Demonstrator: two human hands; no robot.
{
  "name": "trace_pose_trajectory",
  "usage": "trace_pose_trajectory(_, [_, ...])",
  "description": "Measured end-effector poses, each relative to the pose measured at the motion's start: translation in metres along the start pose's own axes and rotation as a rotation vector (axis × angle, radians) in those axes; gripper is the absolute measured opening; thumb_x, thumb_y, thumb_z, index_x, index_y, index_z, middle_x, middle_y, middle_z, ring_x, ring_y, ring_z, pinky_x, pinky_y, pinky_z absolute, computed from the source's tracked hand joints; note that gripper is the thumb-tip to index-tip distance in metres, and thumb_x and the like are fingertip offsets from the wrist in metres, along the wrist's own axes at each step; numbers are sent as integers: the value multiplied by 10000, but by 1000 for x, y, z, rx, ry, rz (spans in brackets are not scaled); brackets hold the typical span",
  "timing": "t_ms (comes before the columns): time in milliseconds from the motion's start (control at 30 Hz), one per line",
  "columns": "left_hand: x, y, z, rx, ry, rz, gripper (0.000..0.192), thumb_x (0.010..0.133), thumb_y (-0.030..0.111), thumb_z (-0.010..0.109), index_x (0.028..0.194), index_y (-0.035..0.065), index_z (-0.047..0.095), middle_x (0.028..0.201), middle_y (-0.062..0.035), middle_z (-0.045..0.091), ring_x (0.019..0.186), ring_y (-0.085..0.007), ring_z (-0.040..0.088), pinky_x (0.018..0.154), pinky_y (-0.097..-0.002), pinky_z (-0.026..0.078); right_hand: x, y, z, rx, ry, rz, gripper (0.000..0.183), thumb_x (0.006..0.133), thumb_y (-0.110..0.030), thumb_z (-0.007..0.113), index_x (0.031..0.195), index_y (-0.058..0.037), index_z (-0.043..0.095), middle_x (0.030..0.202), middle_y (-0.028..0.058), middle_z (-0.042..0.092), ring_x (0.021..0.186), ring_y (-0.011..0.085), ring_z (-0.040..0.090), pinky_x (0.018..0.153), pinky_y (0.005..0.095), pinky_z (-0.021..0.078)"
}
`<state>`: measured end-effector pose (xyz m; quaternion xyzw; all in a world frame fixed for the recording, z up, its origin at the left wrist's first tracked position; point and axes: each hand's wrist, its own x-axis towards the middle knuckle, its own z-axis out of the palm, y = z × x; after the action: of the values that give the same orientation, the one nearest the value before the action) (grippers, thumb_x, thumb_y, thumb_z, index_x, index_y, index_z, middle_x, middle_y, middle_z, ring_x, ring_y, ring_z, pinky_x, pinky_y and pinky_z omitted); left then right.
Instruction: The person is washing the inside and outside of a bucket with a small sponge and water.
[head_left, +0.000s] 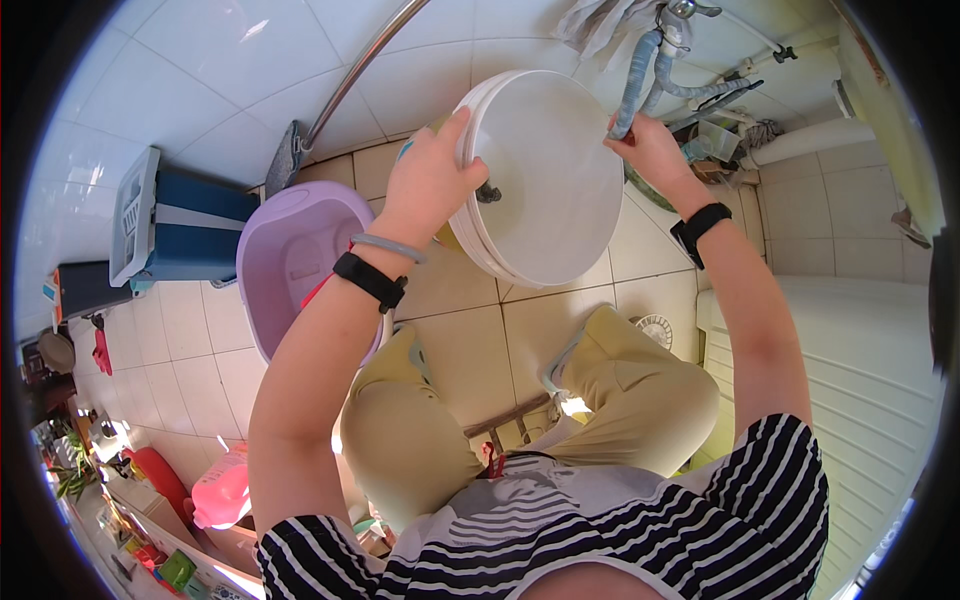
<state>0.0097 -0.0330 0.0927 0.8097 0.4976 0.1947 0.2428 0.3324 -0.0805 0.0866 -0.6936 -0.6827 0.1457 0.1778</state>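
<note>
A white plastic bucket (551, 180) is tilted with its mouth towards me, above the tiled floor. My left hand (431, 172) grips its rim on the left side, with the thumb over the edge. A small dark thing (488, 192) shows against the inner wall near that thumb; I cannot tell what it is. My right hand (651, 154) pinches the end of a grey-blue hose (637, 79) at the bucket's right rim. The hose runs up to a metal tap (681, 9). Whether water flows from it, I cannot tell.
A purple plastic tub (259, 247) stands left of the bucket, beside a blue bin (199, 232). A metal pole (360, 67) leans by the wall. On my right is a white ribbed panel (825, 360). A round white drain cover (654, 330) lies near my right foot.
</note>
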Motion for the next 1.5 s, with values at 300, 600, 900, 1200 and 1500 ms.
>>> trace_pose_trajectory(300, [-1,6,-4,-15,-44,-22,642,790,289,627,1395,172,446,1030,-206,572,893,-352,613,797,-417,495,-7,15,28,583,-23,172,349,835,-104,682,1157,-5,589,910,85,672,791,139,614,739,289,497])
trace_pose_trajectory(600, [9,6,-4,-12,-57,-28,638,786,292,629,1386,165,455,1038,-215,573,929,-369,607,811,-433,498,34,-2,-73,242,1041,-21,318,911,-210,608,1112,36,594,887,82,661,820,153,594,780,289,465])
trace_pose_trajectory(900, [15,7,-4,9,-75,-39,642,785,305,612,1389,165,448,1032,-206,573,944,-367,606,811,-445,503,57,7,-117,699,872,104,459,961,-362,515,1181,35,587,989,107,664,915,157,590,871,296,439])
trace_pose_trajectory(1200, [11,-2,-8,-5,-69,-55,646,794,300,617,1401,163,443,1051,-210,577,936,-350,608,825,-420,496,-8,-26,-42,607,869,13,291,968,-242,530,1029,33,603,930,86,646,890,158,590,816,285,453])
trace_pose_trajectory(1500, [5,-11,-18,-34,-101,-106,657,798,271,620,1413,144,426,1041,-225,589,921,-348,604,820,-417,488,-50,56,86,66,46,266,456,972,-310,475,1290,10,407,1036,296,616,949,409,613,852,471,474])
